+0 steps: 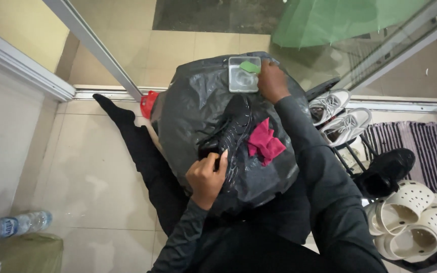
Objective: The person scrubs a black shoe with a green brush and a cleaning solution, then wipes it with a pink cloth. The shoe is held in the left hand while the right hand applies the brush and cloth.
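1. Head view, centre of the frame: a crinkled, glossy black plastic bag [198, 108], bulging and rounded, lies over the person's lap. A black shoe with a textured upper [231, 132] rests on top of it, running from the centre up toward the right.
2. The left hand [206, 174], just below centre, grips the shoe's lower end; its fingers curl closed around the heel and the thumb stands up against the shoe's side.
3. The right hand [271, 81], upper centre, has its fingers pressed together on a small green sponge [250, 66], which sits at the right corner of a clear, square plastic container [243, 76] lying on the bag. The shoe's far tip lies just below that container, apart from the right fingers.
4. A crumpled magenta cloth [264, 143] lies on the bag, touching the shoe's right side, between the two hands.
5. Right of the frame: grey mesh sneakers [342, 116], a black shoe and perforated cream clogs [410, 212] stand together by a striped mat [431, 146].
6. Lower left: a clear plastic water bottle [13, 225] lies on the glossy beige tiles.
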